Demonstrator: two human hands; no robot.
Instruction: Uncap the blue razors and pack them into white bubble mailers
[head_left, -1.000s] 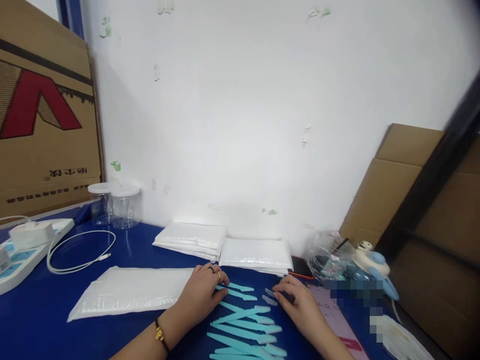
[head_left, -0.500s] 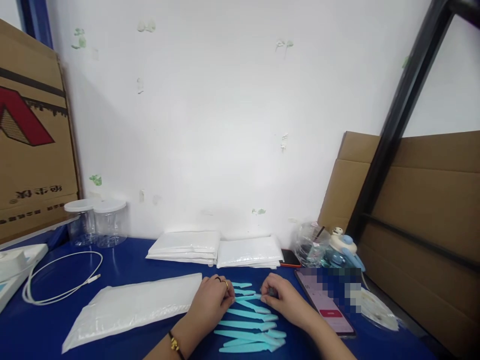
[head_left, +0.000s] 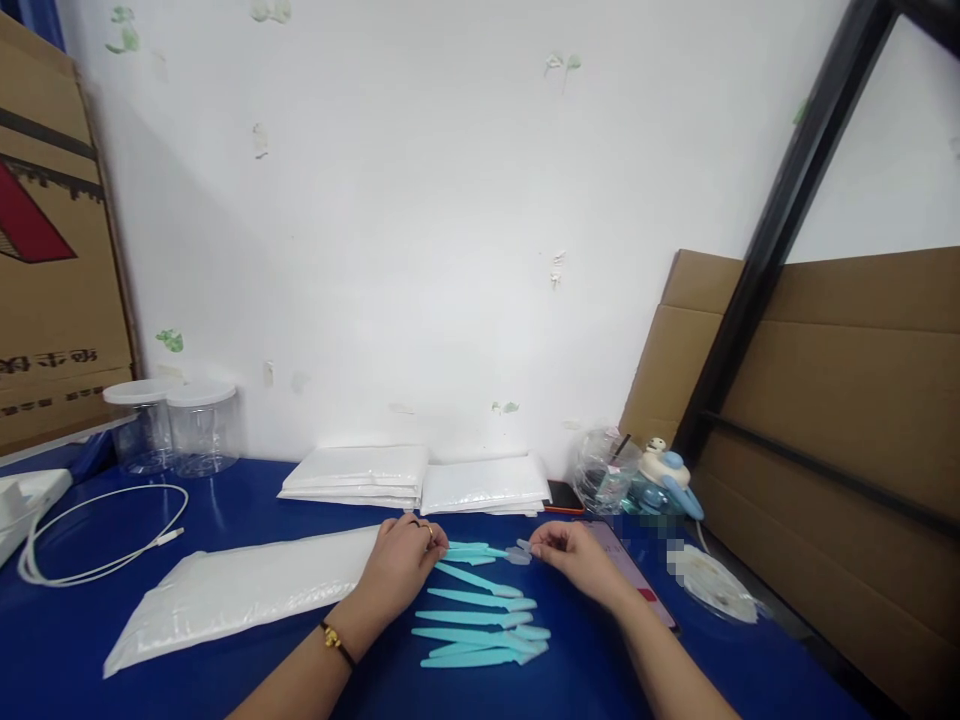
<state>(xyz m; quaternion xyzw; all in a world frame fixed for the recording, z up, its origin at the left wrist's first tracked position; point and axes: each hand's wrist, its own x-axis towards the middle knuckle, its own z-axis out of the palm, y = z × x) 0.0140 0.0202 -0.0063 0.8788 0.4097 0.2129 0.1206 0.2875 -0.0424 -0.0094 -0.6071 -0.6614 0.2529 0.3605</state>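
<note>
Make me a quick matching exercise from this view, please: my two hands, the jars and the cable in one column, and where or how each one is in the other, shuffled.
1. Left hand
2. Right hand
3. Clear jars
4. White cable

A. In a loose loop on the blue table
B. Fingertips by the small translucent pieces
C. Side by side near the wall, under white lids
D. Fingertips at the left ends of the farthest turquoise tools

Right pairs: 1-D, 2-B, 3-C, 4-A
</note>
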